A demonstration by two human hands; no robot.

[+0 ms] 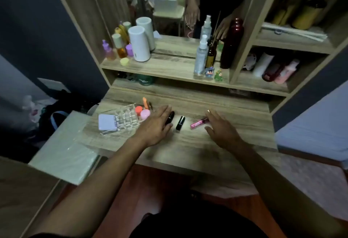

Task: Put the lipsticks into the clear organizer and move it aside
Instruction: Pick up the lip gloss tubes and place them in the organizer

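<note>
Fingers of the left hand are spread flat and hold nothing; their tips lie over the near side of a black cylindrical lipstick tube, which seems to touch them, though no grip has closed on it. Its long axis runs away from the person, tilted slightly right. Just right of it, apart from either hand, lies a second black lipstick with a squarer case, on much the same axis. Further right, a slim pink lip-gloss tube lies nearly crosswise, its far end just beside the splayed, empty fingers of the right hand.

The clear acrylic organizer with a grid of slots stands on the wooden worktop to the left of the left hand, near it, its slots apparently unfilled (glare makes this hard to confirm). A pale lilac square compact rests against its left side. The left hand is likely best placed for both black tubes, with the organizer lying leftward; the right hand is nearer the gloss.
</note>
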